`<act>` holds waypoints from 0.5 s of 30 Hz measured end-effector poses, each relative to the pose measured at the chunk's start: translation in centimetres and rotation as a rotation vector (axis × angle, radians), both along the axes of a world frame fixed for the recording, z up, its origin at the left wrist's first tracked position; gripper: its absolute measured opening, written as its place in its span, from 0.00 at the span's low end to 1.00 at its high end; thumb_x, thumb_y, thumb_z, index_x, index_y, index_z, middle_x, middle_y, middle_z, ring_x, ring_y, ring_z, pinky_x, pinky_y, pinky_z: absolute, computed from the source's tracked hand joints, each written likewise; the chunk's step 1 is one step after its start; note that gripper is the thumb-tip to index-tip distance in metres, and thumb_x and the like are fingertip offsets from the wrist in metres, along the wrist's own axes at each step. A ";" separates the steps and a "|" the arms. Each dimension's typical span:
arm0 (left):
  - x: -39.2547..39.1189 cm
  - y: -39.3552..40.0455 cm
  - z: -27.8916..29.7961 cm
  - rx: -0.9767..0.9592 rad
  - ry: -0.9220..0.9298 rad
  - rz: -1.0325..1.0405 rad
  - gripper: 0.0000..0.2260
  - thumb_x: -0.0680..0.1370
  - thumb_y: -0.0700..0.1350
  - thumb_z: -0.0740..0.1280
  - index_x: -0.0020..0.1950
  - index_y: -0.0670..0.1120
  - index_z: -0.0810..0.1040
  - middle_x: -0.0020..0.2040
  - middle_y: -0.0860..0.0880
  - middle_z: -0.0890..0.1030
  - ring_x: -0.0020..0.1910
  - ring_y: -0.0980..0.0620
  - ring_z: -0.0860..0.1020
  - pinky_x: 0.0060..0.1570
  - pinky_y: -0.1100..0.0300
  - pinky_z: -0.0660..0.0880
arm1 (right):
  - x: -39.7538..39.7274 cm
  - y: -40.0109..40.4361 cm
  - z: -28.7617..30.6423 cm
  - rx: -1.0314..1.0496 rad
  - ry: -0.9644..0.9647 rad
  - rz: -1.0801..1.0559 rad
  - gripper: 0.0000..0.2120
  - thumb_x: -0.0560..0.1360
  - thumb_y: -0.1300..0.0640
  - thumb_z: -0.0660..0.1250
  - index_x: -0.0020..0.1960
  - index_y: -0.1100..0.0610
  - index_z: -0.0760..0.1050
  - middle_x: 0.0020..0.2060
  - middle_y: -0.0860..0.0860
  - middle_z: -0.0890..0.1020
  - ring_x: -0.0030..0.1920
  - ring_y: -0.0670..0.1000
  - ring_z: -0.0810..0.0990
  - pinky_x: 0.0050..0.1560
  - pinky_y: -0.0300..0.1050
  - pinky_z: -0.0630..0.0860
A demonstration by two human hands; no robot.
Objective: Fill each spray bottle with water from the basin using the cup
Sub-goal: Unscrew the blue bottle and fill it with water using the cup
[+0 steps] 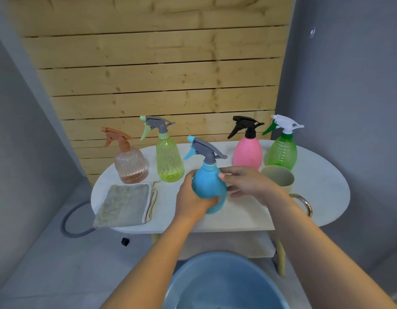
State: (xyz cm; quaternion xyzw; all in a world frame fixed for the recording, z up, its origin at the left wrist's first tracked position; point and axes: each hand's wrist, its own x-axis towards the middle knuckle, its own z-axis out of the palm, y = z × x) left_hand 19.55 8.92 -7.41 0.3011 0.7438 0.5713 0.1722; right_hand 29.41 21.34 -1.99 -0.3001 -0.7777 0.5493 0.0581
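Opaque blue plastic spray bottle gripped in left hand; right hand open, fingertips alongside; unscrewing grey trigger head judged next

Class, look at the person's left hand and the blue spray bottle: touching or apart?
Touching. The head view shows the left hand wrapped round the blue spray bottle, its fingers curled under the bottle's lower body.

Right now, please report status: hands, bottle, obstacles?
Left hand grips blue bottle. Right hand open beside it. Sprayer top still on. Cup nearby.
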 end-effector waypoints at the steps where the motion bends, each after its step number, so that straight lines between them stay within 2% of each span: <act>1: -0.5 0.8 0.4 0.025 0.027 0.003 0.29 0.64 0.39 0.78 0.55 0.59 0.67 0.49 0.62 0.75 0.49 0.59 0.76 0.47 0.60 0.76 | -0.5 0.5 -0.2 -0.019 0.041 -0.047 0.20 0.78 0.51 0.63 0.69 0.55 0.70 0.60 0.52 0.78 0.55 0.52 0.79 0.58 0.48 0.76; 3: -1.7 2.3 1.0 0.054 0.049 0.023 0.29 0.64 0.38 0.78 0.55 0.58 0.67 0.48 0.62 0.75 0.48 0.61 0.76 0.43 0.64 0.74 | -1.7 1.3 -0.6 -0.025 0.106 -0.129 0.21 0.79 0.53 0.63 0.70 0.58 0.69 0.62 0.53 0.77 0.58 0.51 0.78 0.63 0.49 0.73; 5: -3.2 4.1 1.7 0.045 0.068 0.042 0.31 0.64 0.39 0.78 0.60 0.54 0.67 0.48 0.60 0.74 0.47 0.57 0.75 0.44 0.62 0.73 | -3.1 2.0 -0.8 -0.016 0.144 -0.149 0.20 0.80 0.54 0.61 0.70 0.58 0.68 0.66 0.52 0.74 0.63 0.51 0.74 0.67 0.49 0.69; 7: -4.6 5.6 1.8 0.024 0.097 0.056 0.33 0.65 0.40 0.78 0.65 0.51 0.67 0.51 0.56 0.73 0.51 0.53 0.74 0.48 0.58 0.74 | -4.5 2.7 -1.2 -0.020 0.140 -0.150 0.20 0.81 0.52 0.59 0.72 0.52 0.66 0.68 0.49 0.71 0.66 0.52 0.71 0.69 0.50 0.67; 9: -5.7 6.5 1.6 0.011 0.099 0.069 0.34 0.65 0.41 0.78 0.67 0.49 0.66 0.53 0.55 0.72 0.52 0.53 0.73 0.50 0.57 0.73 | -5.7 3.1 -1.7 -0.063 0.136 -0.168 0.20 0.81 0.48 0.56 0.73 0.46 0.63 0.69 0.47 0.69 0.67 0.52 0.71 0.68 0.52 0.68; 13: -6.6 7.9 0.4 -0.001 0.099 0.059 0.34 0.65 0.41 0.78 0.67 0.50 0.67 0.52 0.55 0.72 0.51 0.53 0.72 0.48 0.59 0.71 | -7.1 4.2 -3.5 -0.112 0.151 -0.208 0.21 0.81 0.49 0.55 0.74 0.46 0.60 0.71 0.47 0.68 0.68 0.53 0.69 0.69 0.53 0.66; 15: -6.5 8.3 -0.3 0.015 0.079 0.063 0.32 0.64 0.41 0.79 0.63 0.52 0.67 0.48 0.58 0.73 0.50 0.53 0.74 0.49 0.58 0.72 | -7.3 4.5 -4.2 -0.116 0.164 -0.210 0.22 0.82 0.50 0.54 0.75 0.47 0.59 0.71 0.47 0.67 0.69 0.53 0.68 0.70 0.53 0.65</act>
